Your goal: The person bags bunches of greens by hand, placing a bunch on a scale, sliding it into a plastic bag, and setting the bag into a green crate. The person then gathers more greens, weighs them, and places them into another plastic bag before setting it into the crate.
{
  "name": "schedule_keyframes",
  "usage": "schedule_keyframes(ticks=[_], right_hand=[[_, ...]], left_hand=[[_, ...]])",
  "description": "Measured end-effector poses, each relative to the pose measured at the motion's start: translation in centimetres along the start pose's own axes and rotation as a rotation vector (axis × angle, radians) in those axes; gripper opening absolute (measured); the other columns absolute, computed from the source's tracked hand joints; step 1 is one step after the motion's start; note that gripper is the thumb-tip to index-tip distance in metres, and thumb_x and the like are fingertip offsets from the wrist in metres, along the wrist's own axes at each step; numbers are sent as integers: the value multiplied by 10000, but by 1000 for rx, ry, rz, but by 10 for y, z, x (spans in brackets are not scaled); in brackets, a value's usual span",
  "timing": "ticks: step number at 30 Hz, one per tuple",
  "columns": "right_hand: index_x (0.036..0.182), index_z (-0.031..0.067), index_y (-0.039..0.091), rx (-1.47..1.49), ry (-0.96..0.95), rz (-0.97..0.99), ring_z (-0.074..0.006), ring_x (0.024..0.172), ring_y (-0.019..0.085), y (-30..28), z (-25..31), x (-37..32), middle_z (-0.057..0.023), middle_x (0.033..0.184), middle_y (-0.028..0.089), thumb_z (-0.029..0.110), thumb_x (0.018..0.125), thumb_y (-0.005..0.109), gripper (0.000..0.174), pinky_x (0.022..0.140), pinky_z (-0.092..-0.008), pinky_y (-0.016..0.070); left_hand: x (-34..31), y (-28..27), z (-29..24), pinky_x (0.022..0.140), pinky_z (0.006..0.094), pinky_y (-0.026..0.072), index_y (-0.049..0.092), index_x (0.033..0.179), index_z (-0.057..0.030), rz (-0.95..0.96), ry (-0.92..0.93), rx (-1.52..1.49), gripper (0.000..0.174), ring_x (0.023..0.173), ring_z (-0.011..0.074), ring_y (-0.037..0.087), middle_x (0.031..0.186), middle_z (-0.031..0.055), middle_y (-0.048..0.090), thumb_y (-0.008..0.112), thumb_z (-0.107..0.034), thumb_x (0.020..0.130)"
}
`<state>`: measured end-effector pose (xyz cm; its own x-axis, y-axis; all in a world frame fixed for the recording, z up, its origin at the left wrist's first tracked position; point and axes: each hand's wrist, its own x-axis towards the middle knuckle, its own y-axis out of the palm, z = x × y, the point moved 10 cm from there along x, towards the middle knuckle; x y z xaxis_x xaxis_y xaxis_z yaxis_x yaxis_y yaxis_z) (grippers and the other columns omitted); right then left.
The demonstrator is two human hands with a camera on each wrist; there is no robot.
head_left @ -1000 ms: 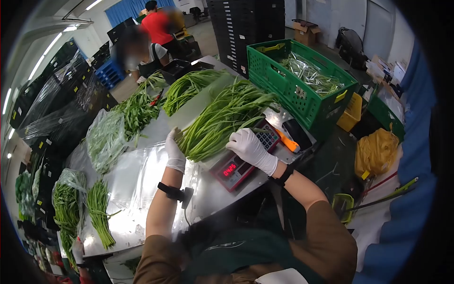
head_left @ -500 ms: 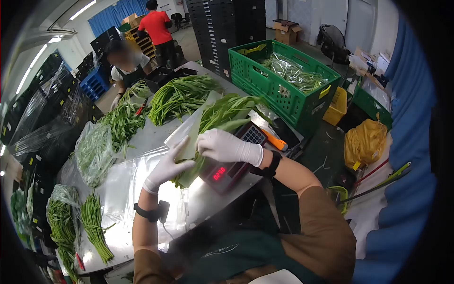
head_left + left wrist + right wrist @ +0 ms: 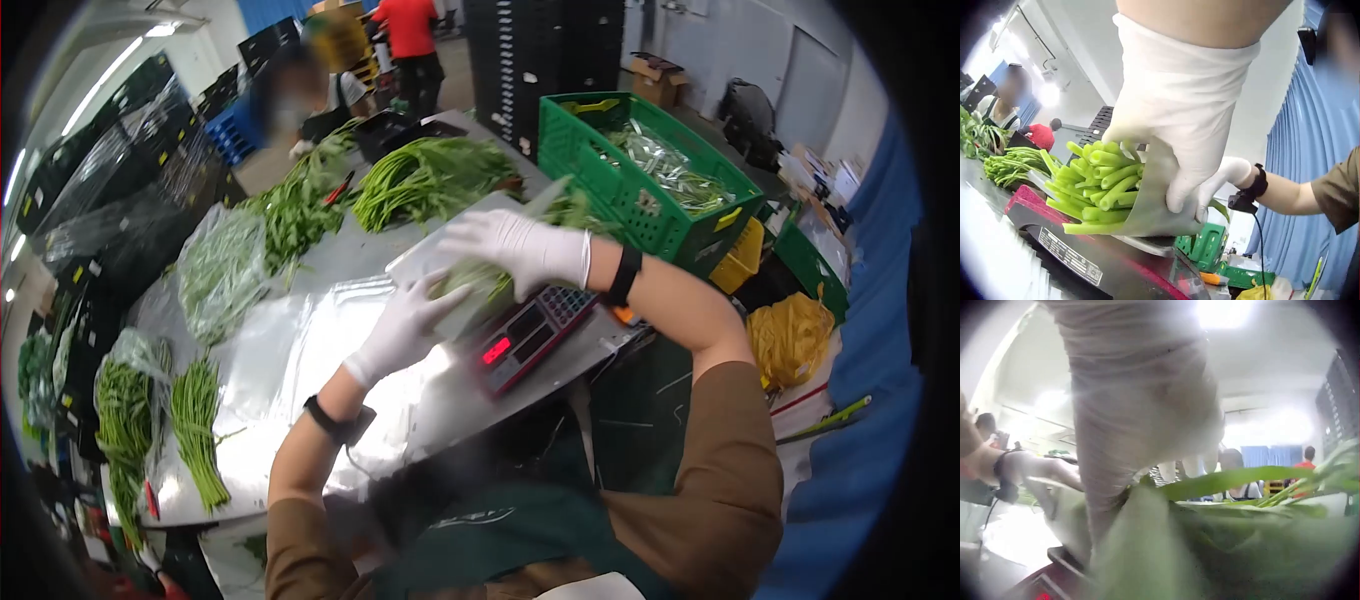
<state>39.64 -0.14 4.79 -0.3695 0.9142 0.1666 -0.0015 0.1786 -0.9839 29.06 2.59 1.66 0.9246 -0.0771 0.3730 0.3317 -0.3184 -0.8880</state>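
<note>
A bundle of leafy greens [image 3: 1100, 181], its cut stem ends pointing toward the left wrist camera, lies over a red-edged digital scale [image 3: 515, 350]. A translucent sheet [image 3: 1157, 203] curves around the stems. My gloved left hand [image 3: 405, 330] grips the wrapped stem end from above, thumb and fingers on either side. Farther up, toward the leaves, my gloved right hand [image 3: 525, 245] holds the sheet's edge and bundle, its thumb on the near side and fingers over the far side. The scale's red digits are lit but blurred. Both hands hide much of the bundle.
Loose greens [image 3: 430, 180], leafy stems [image 3: 300, 210] and bagged greens [image 3: 215, 280] lie across the metal table. Two more bunches, one a stem bunch [image 3: 198, 435], are at left. A green crate [image 3: 640, 200] of packed greens stands right; a person [image 3: 330, 105] is opposite.
The bundle first lay unwrapped between my hands; the sheet now wraps it. My right hand has moved from the scale's near side up onto the bundle. The left hand has moved over the stem end.
</note>
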Motion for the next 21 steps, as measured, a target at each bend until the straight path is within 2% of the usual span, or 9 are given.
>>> schedule_keyframes(ticks=[2,5,8,10,12,14,17,20,21], right_hand=[[1530,102,388,65,74,224,-380,1319,492,38,-31,1,-181,1414,523,283,443,946,1235,1090,-476,415],[1540,92,374,189,236,479,-380,1266,557,54,-47,4,-227,1374,573,353,543,926,1170,1062,-442,451],[1543,89,367,210,231,356,-385,1196,615,25,-42,4,-259,1312,618,381,604,896,1116,1026,-407,481],[1526,72,385,255,237,330,-415,1182,612,25,-44,-5,-274,1283,630,435,622,878,1091,1015,-438,485],[1545,78,363,333,284,340,-394,1210,611,27,-51,-8,-256,1308,633,453,687,855,1057,1039,-426,471],[1560,73,343,491,378,337,-393,1271,570,35,-61,-9,-266,1370,587,438,702,858,1065,1070,-420,449],[1588,61,269,645,338,251,-402,1324,515,62,-69,-10,-274,1467,485,405,697,863,1125,1092,-420,434],[1608,54,189,426,267,260,-436,1348,467,56,-38,-15,-280,1535,374,387,675,870,1202,1110,-430,421],[1618,64,137,278,195,254,-453,1291,508,50,-21,-16,-269,1537,363,346,658,867,1239,1090,-451,443]], left_hand=[[1,5,4,1051,488,463,567,1447,-206,26,7,177,746,1249,446,516,1484,221,479,766,-45,747],[-24,-13,17,1048,462,461,557,1435,-183,-121,-121,91,689,1250,430,509,1427,203,508,749,-48,787],[-105,-70,38,978,407,506,608,1347,-114,-479,-386,58,506,1147,352,604,1253,187,617,725,-97,855],[-203,-49,96,860,393,545,679,1176,-63,-305,-1034,-132,345,974,304,682,1111,166,695,725,-243,885],[-280,6,105,798,378,558,715,1121,-77,95,-1113,-295,320,860,275,703,969,139,721,725,-300,892],[-315,24,71,807,363,549,694,1209,-55,58,-1059,-315,385,894,237,691,978,151,699,716,-293,907],[-318,23,44,813,408,538,711,1140,-83,-9,-947,38,390,929,311,657,989,154,654,767,-317,832],[-325,34,59,767,421,537,724,1061,-92,-113,-1003,104,291,862,312,659,961,141,658,748,-277,838],[-324,33,63,754,423,537,726,1039,-96,-140,-1022,104,261,843,309,661,954,134,662,741,-265,840]])
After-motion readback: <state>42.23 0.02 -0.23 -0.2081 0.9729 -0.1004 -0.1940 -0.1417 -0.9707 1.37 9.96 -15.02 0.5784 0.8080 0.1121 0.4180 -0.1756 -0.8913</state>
